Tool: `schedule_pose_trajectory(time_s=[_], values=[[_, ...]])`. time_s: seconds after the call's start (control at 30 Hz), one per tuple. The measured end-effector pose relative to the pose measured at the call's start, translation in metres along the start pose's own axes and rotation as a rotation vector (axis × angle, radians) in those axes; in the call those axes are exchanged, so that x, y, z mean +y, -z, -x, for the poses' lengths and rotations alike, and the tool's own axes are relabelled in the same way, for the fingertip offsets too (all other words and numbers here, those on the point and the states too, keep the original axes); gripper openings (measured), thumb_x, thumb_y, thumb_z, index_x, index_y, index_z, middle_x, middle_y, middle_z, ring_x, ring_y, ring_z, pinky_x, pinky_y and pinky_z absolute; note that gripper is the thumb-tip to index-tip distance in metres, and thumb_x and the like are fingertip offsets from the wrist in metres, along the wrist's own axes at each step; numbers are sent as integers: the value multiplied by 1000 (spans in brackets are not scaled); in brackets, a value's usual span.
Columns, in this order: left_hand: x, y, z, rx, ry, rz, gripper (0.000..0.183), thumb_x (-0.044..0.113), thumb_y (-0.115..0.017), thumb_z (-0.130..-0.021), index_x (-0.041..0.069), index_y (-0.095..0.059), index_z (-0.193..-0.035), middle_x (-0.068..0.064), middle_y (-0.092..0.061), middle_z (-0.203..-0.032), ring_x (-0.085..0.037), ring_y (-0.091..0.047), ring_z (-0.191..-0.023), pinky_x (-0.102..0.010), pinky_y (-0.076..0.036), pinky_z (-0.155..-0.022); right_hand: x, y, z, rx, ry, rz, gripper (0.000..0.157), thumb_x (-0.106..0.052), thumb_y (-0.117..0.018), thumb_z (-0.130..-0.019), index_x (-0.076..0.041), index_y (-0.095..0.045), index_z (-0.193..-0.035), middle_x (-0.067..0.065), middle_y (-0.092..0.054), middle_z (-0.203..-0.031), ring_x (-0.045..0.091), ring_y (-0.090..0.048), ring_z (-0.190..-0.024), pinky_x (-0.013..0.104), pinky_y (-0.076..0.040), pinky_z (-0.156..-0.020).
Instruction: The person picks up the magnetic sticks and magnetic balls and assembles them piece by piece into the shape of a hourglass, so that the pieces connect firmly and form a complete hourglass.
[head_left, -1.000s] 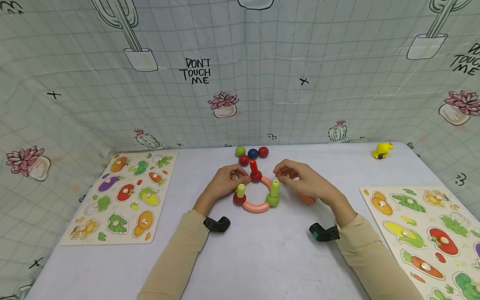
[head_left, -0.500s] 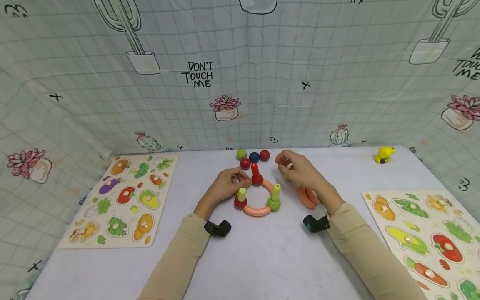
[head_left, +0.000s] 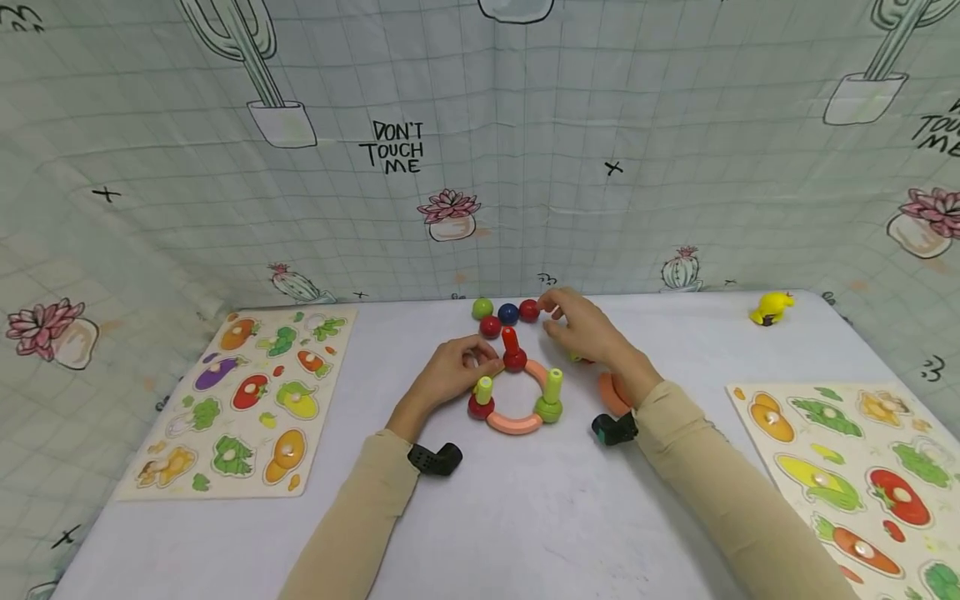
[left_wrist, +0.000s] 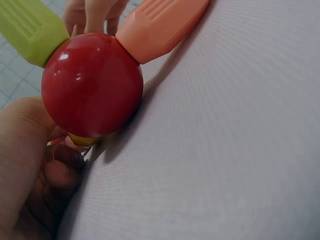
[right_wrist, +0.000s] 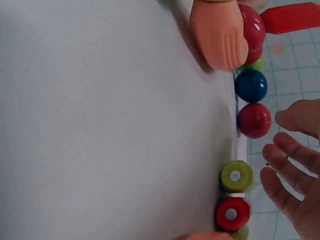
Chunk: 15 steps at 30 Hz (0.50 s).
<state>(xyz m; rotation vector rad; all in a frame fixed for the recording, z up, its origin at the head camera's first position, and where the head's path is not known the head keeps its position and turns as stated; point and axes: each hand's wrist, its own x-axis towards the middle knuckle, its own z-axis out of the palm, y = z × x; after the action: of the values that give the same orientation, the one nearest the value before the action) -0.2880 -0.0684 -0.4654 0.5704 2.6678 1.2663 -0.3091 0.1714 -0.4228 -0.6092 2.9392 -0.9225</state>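
Note:
My left hand (head_left: 459, 368) pinches a yellow curved stick at the left side of a ring of magnetic building pieces. Most of that stick is hidden by the fingers and a red ball (left_wrist: 92, 85). The ring also has salmon curved sticks (head_left: 514, 424) and a green ball (head_left: 548, 409). Upright on its balls stand a red stick (head_left: 510, 338) and short green sticks (head_left: 552, 385). Holding nothing, my right hand (head_left: 583, 327) reaches with spread fingers beside a loose red ball (right_wrist: 254, 120), a small gap apart from it.
Behind the ring lie loose balls, among them a blue one (head_left: 508, 313) and a green one (head_left: 482, 308). More salmon curved sticks (head_left: 613, 395) lie under the right wrist. Vegetable puzzle boards (head_left: 247, 400) flank the hands. A yellow toy (head_left: 771, 307) sits back right.
My right hand has moved away from me and slightly left, from beside the ring to the loose balls. The left hand has stayed at the ring, which looks unchanged.

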Motion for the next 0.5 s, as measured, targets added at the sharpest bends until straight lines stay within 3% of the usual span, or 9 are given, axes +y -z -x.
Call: schedule_pose_trajectory(time_s=[0.13, 0.37, 0.5], values=[[-1, 2, 1, 23, 0, -4, 16, 32, -68, -86, 18, -67, -93, 1, -61, -80, -12, -46, -61, -22, -34, -54, -5, -4, -6, -8, -1, -3, 34, -10, -53, -91, -6, -51, -125, 14, -52, -124, 32, -55, -113, 48, -47, -91], [-4, 0, 0, 4, -12, 7, 17, 34, -67, -86, 18, -67, -93, 2, -60, -79, -11, -45, -59, -22, -34, -52, -7, -13, -14, -17, -41, 57, 39, -10, -55, -90, -12, -49, -128, 14, -44, -133, 33, -48, -123, 54, -42, -100], [-4, -2, -1, 4, -25, 16, 17, 33, -67, -86, 18, -67, -93, 2, -60, -79, -11, -45, -58, -22, -33, -52, -7, -15, -17, -26, -39, 115, 49, -11, -56, -89, -14, -43, -136, 15, -32, -147, 35, -39, -133, 55, -38, -104]])
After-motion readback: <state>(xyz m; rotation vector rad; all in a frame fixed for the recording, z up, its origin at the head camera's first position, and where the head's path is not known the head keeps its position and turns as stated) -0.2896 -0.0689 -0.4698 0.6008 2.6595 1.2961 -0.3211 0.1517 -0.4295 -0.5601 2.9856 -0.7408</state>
